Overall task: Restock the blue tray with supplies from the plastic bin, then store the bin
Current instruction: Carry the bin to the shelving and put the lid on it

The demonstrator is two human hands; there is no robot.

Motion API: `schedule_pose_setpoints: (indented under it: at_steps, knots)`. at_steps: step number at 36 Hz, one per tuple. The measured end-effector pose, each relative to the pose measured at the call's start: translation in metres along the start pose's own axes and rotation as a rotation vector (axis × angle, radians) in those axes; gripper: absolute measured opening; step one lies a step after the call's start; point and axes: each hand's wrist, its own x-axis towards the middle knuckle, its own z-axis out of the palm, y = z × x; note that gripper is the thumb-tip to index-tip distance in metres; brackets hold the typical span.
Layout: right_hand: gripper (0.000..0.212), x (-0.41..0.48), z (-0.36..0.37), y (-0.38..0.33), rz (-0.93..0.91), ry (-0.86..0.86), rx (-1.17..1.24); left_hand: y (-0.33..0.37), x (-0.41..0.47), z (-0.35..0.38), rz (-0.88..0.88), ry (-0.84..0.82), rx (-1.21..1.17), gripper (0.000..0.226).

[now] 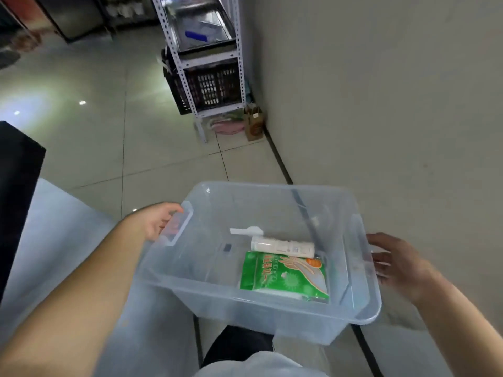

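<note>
1. Left hand [159, 220]: grip clamped on the left handle of the clear plastic bin [353, 317].
2. Bin was held above the tiled floor [95, 148]; inside lay a white pump bottle [283, 246] touching a green packet [283, 276].
3. Right hand [394, 263]: fingers apart, spread at the bin's right rim; contact could not be determined.
4. Metal shelf rack [239, 77] stood against the wall beyond.

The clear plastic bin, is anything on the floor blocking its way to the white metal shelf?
Nothing visible does. The clear plastic bin is held over bare tiled floor, which runs open to the white metal shelf by the wall.
</note>
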Motion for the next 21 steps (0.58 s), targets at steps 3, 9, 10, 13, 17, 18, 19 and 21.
schedule_pose_setpoints:
  at_steps: [3, 9, 10, 13, 17, 18, 19, 21]
  knots:
    - [0.041, 0.037, 0.032, -0.054, 0.013, 0.028, 0.006, 0.062, 0.038, -0.017, 0.008, -0.044, -0.037, 0.036]
    - [0.034, 0.084, 0.100, -0.176, -0.037, 0.005, -0.053, 0.198, 0.074, -0.076, 0.109, -0.019, -0.091, 0.020]
    - [0.031, 0.089, 0.110, -0.193, -0.046, -0.006, -0.073, 0.217, 0.077, -0.084, 0.132, -0.004, -0.076, 0.020]
    - [0.036, 0.113, 0.137, -0.237, -0.065, -0.097, -0.128, 0.267, 0.092, -0.112, 0.197, -0.015, -0.043, 0.016]
    - [0.047, 0.163, 0.182, -0.288, -0.084, -0.201, -0.209, 0.321, 0.133, -0.155, 0.225, -0.071, -0.113, 0.015]
    - [0.049, 0.180, 0.196, -0.300, -0.086, -0.196, -0.206, 0.334, 0.144, -0.164, 0.239, -0.069, -0.134, 0.012]
    - [0.051, 0.197, 0.209, -0.312, -0.084, -0.186, -0.200, 0.346, 0.156, -0.173, 0.258, -0.077, -0.155, 0.012]
    - [0.056, 0.233, 0.241, -0.339, -0.064, -0.176, -0.189, 0.367, 0.182, -0.190, 0.263, -0.082, -0.199, 0.015]
